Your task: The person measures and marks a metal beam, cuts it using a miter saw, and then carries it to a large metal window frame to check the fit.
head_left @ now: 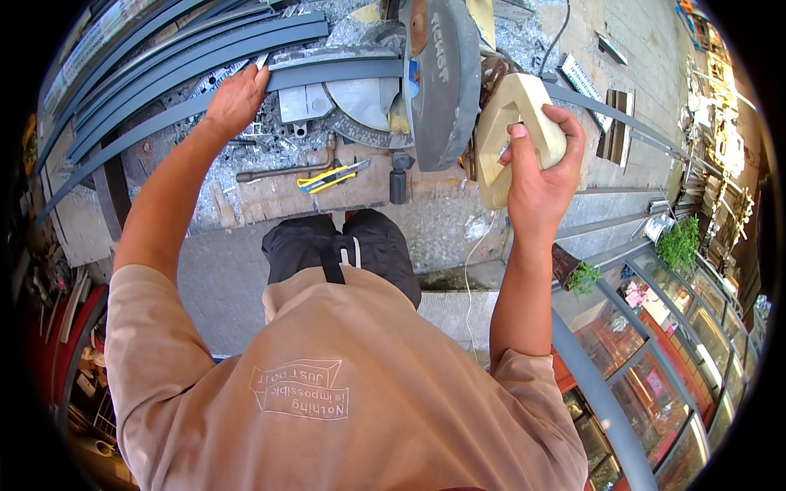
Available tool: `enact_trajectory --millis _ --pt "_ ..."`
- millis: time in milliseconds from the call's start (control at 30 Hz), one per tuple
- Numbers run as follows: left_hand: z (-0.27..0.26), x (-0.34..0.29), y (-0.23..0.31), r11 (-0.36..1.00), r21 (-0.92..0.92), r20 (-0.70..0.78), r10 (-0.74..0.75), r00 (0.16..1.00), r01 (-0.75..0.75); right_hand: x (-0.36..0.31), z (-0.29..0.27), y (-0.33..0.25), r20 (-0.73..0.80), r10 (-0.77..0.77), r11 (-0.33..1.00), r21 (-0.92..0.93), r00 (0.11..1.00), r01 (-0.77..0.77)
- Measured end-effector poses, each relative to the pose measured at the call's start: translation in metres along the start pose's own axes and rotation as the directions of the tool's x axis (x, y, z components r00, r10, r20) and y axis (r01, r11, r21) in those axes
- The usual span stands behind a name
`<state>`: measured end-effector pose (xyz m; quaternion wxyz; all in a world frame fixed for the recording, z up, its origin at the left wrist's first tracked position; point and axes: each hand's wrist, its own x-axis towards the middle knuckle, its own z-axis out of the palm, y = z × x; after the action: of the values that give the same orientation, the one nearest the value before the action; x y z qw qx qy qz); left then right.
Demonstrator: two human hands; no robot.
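Gripped in our right hand point(544, 184) is a cream, loop-shaped plastic handle point(532, 88), with fingers wrapped around its right side and the thumb near its inner opening; whether a switch is pressed we cannot tell. Just left of it stands a dark grey, rounded blade guard point(442, 90), and a thin white cord point(467, 270) hangs toward us below the handle.

Our left hand point(237, 102) lies over a long, flat, grey strip point(336, 74), fingers bent at its far edge; whether they pinch it or only press, we cannot tell. That strip runs from the near left, over a silver metal saw base point(360, 100), to the blade guard.

Far left lies a stack of similar grey strips point(221, 61). Nearer us, on a worn workbench point(360, 190) scattered with shavings, lie a yellow utility knife point(327, 177) and, left of it, a dark, bent metal wrench point(282, 172).

We judge the step in hand to be steadying the strip at the saw. The next move would call for a firm left hold, fingers well clear of the guard, and a controlled right grip.
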<state>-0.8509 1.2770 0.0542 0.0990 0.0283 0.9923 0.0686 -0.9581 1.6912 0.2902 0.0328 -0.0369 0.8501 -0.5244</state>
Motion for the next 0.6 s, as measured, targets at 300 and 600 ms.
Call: enact_trajectory --millis 300,600 --pt "-0.006 -0.001 0.004 0.998 0.057 0.006 0.011 1.000 -0.012 0.014 -0.001 -0.021 0.023 0.073 0.997 0.019 0.997 -0.073" --pt "-0.009 -0.001 0.006 0.999 0.049 0.038 -0.012 0.999 0.010 0.010 0.001 -0.015 -0.008 0.016 1.000 -0.001 1.000 -0.016"
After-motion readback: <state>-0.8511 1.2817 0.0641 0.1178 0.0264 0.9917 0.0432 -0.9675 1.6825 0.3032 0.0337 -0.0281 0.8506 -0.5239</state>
